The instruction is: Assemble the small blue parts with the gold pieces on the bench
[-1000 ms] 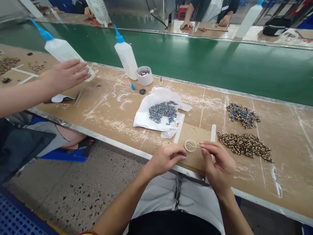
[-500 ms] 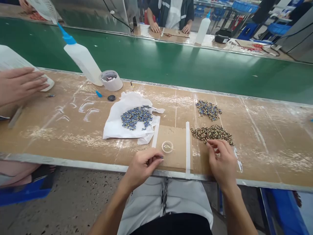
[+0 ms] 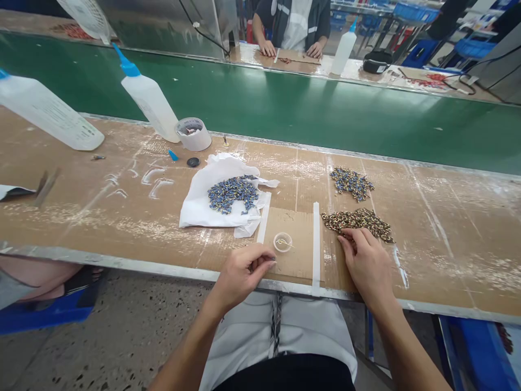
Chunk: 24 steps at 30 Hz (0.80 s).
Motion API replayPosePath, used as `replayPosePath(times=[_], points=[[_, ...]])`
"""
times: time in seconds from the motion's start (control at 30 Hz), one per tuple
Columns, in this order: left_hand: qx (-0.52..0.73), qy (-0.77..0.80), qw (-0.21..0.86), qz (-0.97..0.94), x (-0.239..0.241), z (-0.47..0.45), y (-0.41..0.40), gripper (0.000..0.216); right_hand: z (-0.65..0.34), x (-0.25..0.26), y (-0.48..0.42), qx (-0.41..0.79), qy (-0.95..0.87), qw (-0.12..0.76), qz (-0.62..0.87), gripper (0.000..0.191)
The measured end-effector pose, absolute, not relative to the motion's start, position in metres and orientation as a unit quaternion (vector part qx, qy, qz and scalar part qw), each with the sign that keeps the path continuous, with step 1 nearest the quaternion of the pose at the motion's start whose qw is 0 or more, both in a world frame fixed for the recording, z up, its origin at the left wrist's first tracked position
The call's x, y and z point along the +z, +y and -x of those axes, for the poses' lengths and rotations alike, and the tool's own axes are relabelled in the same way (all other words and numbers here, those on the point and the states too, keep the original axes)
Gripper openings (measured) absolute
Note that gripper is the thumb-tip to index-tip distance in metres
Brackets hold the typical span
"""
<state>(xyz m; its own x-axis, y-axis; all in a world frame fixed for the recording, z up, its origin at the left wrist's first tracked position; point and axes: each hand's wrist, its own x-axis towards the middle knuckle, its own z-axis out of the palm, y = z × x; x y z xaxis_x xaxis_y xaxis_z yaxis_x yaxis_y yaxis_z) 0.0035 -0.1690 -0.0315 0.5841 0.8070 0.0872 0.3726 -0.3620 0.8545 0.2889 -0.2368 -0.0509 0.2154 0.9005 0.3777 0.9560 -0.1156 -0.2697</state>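
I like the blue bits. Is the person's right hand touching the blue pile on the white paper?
No, the right hand rests at the gold-brown pile.

Counter: brown cardboard top, white residue streaks, metal strip on near edge. Mid-counter: white paper with blue parts pile. Right of it, near the near edge: cardboard pad between two white strips, small clear cup on it. Further right: brown-gold parts pile, smaller blue-gold pile behind. Far edge: squeeze bottle, tape roll. Left end: second bottle lying down.

Three squeeze bottles; three heaps of small parts; one tape roll; one small clear cup
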Motion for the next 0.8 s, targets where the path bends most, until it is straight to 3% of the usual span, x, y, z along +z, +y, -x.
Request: replayPosePath(times=[0.3, 0.5, 0.8], points=[[0.254, 0.377, 0.429, -0.78, -0.035, -0.004, -0.17, 0.009, -0.303, -0.046, -0.253, 0.108, -0.682, 0.28, 0.667, 0.02], [0.248, 0.368, 0.429, -0.787, -0.032, -0.004, -0.171, 0.007, -0.293, -0.049, -0.263, 0.076, -0.645, 0.332, 0.684, 0.017], [0.24, 0.375, 0.452, -0.773, -0.028, -0.004, -0.179, 0.009, -0.295, -0.04, -0.241, 0.179, -0.656, 0.235, 0.695, 0.017]])
